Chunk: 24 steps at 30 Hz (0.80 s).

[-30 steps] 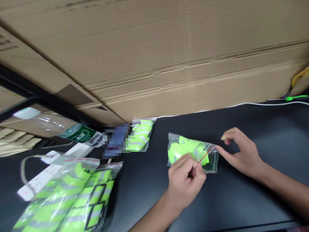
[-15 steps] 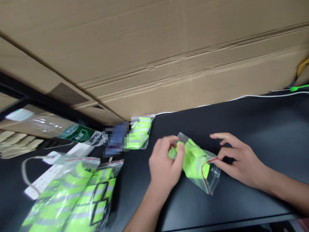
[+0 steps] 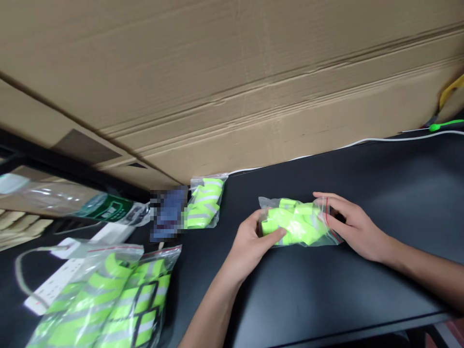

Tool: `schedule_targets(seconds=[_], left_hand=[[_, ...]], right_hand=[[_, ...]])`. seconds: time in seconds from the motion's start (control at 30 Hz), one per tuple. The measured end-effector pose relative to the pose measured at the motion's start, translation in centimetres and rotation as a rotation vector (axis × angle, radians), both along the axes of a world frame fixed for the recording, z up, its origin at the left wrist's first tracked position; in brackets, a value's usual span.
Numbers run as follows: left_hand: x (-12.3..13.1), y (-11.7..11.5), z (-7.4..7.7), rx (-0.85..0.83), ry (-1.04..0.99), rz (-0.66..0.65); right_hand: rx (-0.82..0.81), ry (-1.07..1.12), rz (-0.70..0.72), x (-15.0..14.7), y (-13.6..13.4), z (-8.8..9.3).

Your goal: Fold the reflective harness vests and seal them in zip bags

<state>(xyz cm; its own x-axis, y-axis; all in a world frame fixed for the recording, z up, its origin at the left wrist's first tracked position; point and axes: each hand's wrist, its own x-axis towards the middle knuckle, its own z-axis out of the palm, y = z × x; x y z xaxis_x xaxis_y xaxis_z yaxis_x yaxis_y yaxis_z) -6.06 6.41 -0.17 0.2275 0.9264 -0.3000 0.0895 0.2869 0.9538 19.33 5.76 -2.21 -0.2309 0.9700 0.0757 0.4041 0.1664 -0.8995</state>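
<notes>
At the black table [image 3: 290, 299], head view: left hand [image 3: 252, 239] pinched the near-left end of the bag [image 3: 297, 224], thumb on top, most fingers hidden; right hand [image 3: 351, 224], half curled, was round its red-striped end. Step looked like straightening the bag; slick film probably called for a light two-ended hold. Small bag [image 3: 205, 203], two bigger bags [image 3: 92, 295], power strip [image 3: 60, 280] and bottle [image 3: 105, 208] sat left, well apart, not blocking.

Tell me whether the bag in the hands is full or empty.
Full: yellow-green cloth shows through most of the clear bag.
</notes>
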Motion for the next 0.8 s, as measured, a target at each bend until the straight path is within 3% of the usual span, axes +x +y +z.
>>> schedule_targets(seconds=[0.3, 0.4, 0.5, 0.8], left_hand=[[0.5, -0.5, -1.5, 0.244, -0.09, 0.032], [0.9, -0.6, -1.6, 0.241, -0.116, 0.034], [1.0, -0.5, -1.5, 0.204, -0.114, -0.047], [1.4, -1.0, -1.2, 0.33, -0.051, -0.117]], right_hand=[[0.149, 0.263, 0.035, 0.4, 1.0, -0.9], [0.045, 0.327, 0.013, 0.3, 1.2, -0.9], [-0.155, 0.352, 0.042, 0.1, 1.1, -0.8], [-0.431, 0.339, 0.338, 1.1, 1.6, 0.8]])
